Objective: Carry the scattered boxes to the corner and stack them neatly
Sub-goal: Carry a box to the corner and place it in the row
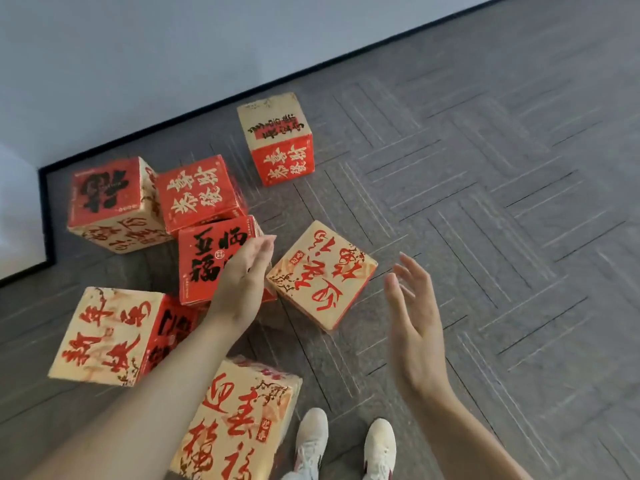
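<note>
Several red and tan cube boxes with brush lettering lie scattered on the grey carpet. A tan-topped box [320,275] sits tilted between my two hands. My left hand [242,275] is open with straight fingers just left of it, in front of a red box [204,258]. My right hand [412,306] is open with spread fingers to the box's right, apart from it. Other boxes lie near the corner [107,202], [199,192], by the wall [277,136], at the left [107,334] and by my feet [239,420].
A grey wall with a black skirting board [311,69] runs diagonally across the top. The room corner [41,174] is at the left. My white shoes [346,441] stand at the bottom. Bare patterned carpet [502,202] stretches to the right.
</note>
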